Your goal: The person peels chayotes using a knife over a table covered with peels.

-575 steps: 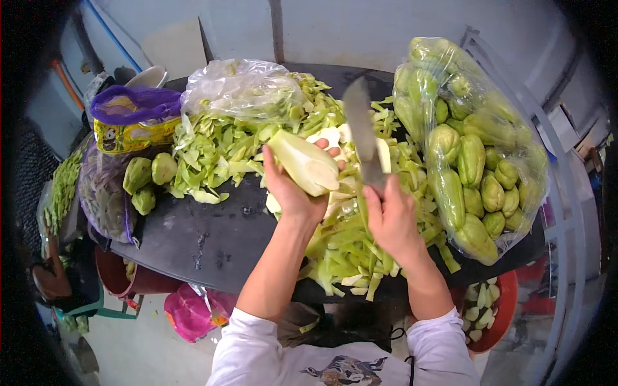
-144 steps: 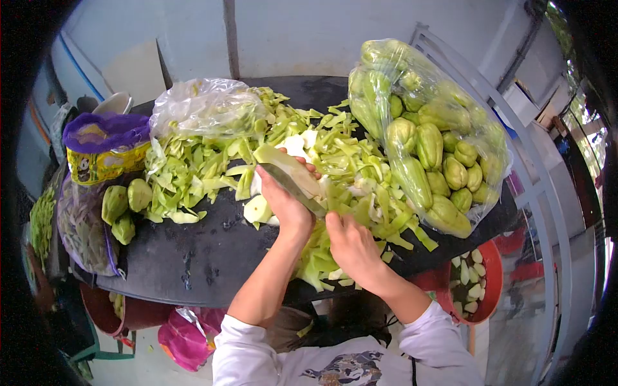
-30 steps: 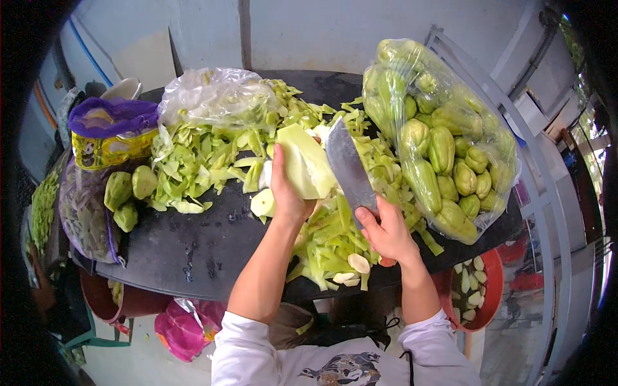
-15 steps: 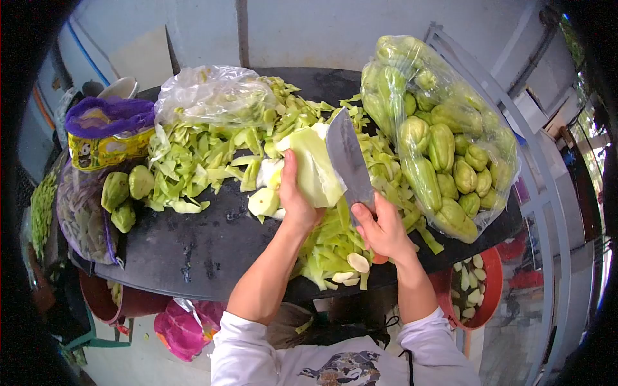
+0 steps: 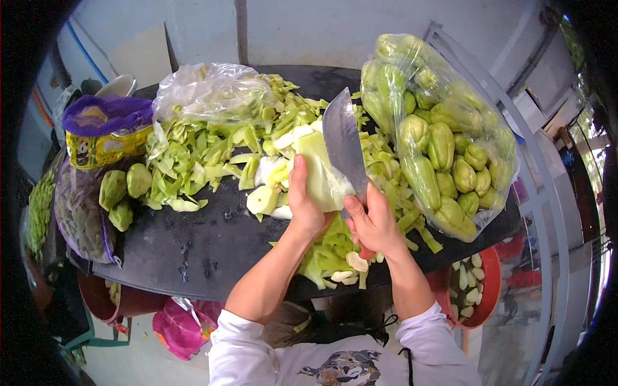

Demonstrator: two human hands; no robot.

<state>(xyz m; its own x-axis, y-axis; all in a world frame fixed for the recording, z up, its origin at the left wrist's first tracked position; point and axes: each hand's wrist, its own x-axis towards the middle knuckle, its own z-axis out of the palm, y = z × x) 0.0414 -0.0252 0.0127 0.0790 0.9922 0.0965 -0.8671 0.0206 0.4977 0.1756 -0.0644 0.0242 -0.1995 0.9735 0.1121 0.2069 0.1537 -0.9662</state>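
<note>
Your left hand (image 5: 306, 201) curls around a pale green vegetable (image 5: 317, 168); your right hand (image 5: 374, 224) grips a knife (image 5: 344, 138), its blade beside the vegetable. Below, peelings (image 5: 325, 258) heap on the worktop (image 5: 154, 248), a clear bag of whole vegetables (image 5: 441, 145) to their right.

Pink bag (image 5: 177, 329) on the pale floor (image 5: 143, 363), grey metal railing (image 5: 538, 203) at right, blue hose (image 5: 87, 53) upper left

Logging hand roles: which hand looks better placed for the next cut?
Likely the right hand: it grips the knife, blade alongside the pale vegetable that the left hand holds.
</note>
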